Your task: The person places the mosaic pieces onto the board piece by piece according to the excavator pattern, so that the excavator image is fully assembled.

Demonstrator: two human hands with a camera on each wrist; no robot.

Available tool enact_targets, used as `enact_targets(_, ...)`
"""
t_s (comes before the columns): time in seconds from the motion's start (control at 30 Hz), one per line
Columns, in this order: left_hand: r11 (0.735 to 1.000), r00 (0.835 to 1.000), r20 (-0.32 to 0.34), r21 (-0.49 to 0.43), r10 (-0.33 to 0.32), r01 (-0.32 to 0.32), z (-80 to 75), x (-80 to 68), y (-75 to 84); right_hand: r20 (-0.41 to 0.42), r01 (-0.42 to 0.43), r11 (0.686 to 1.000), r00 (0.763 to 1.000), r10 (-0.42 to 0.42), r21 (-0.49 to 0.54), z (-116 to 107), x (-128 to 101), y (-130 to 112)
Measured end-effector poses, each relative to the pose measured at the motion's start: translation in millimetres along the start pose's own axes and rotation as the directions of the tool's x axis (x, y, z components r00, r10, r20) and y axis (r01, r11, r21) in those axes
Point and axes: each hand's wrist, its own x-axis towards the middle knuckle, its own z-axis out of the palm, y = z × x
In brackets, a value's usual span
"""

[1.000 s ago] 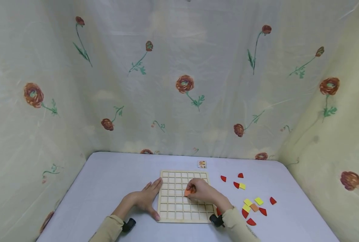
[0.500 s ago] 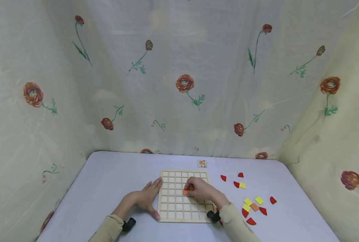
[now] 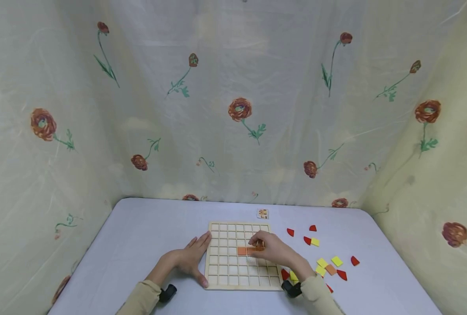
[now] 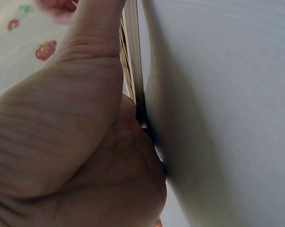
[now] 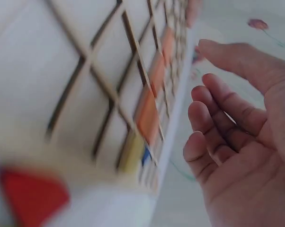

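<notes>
Orange tile (image 3: pixel 242 251) sits in the wooden grid board (image 3: pixel 227 267); the right hand (image 3: pixel 270 247), fingers loosely open and empty, hovers beside it. The left hand (image 3: pixel 188 258) lies flat against the board's left edge. Pressing each tile flush keeps rows true.

Bare worktop (image 3: pixel 147 236) lies open left of the grid board (image 3: pixel 227 267), while scattered tiles (image 3: pixel 328 262) crowd its right side.

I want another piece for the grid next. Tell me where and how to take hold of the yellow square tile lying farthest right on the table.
Pinch the yellow square tile by two opposite edges, coming from straight above. It lies flat on the white table, so only its thin edges offer grip, and an orange tile lies close at its near-left corner.
</notes>
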Motion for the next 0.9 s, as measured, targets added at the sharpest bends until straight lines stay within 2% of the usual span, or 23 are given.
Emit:
enact_targets(0.13, 1.0, 1.0, -0.002, -0.004, 0.003, -0.003, -0.8, -1.0, 2.6, 0.019, -0.129, 0.991, 0.992, 0.129, 0.03, -21.1, -28.5, 9.2)
enact_targets(0.3, 1.0, 1.0, -0.002, 0.007, -0.001, 0.001, -0.7, -1.3, 2.6, 0.012, -0.296, 0.954, 0.955, 0.296, 0.036, -48.5, -69.7, 27.9)
enact_targets(0.53, 1.0, 1.0, -0.01, -0.001, 0.006, -0.006, -0.5, -1.8, 2.0, -0.093, -0.375, 0.927, 0.923, 0.373, -0.011, -75.7, -123.1, 73.4)
enact_targets(0.7, 1.0, 1.0, -0.003, 0.007, 0.004, -0.004, 0.4, -0.7, -0.2, -0.15, -0.462, 0.886, 0.879, 0.453, -0.031, -78.9, -140.3, 104.3)
enact_targets(0.9, 1.0, 1.0, -0.005, 0.003, 0.005, -0.005, 2.1, 1.0, -1.6, -0.181, -0.493, 0.87, 0.856, 0.484, -0.001, -72.4, -143.4, 120.3)
